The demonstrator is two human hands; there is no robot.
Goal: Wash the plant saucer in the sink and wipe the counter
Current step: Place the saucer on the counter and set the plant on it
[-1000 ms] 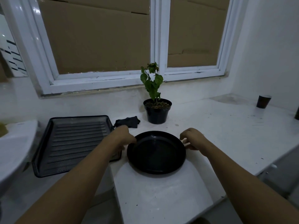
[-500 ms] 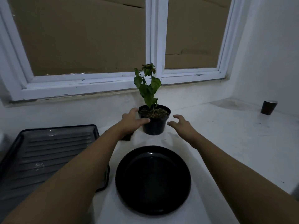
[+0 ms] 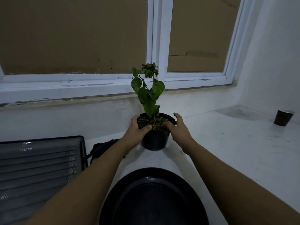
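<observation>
Fingers [image 3: 134,120] of our left hand [image 3: 138,133] curl round the rim of the plant pot [image 3: 154,142]; our right hand [image 3: 180,131] seems to clasp the opposite side, thumb over the rim. Nearer us than the fingers, the plant saucer [image 3: 154,200] lies on the counter [image 3: 235,151].

Dim, cool, bluish light throughout. Two-pane window [image 3: 155,38], white frame, central upright between the panes. Brown cardboard [image 3: 73,34] fills both panes behind the glass; a seam crosses the right-hand sheet. White sill [image 3: 65,90] scuffed, with paint chipped along its lower edge. Back wall [image 3: 65,120] below the sill is white and faintly mottled. Right wall [image 3: 276,54] is plain white and meets the window at the corner. White tabletop [image 3: 243,151], speckled with marks; a darker stain lies in its far right corner.
</observation>
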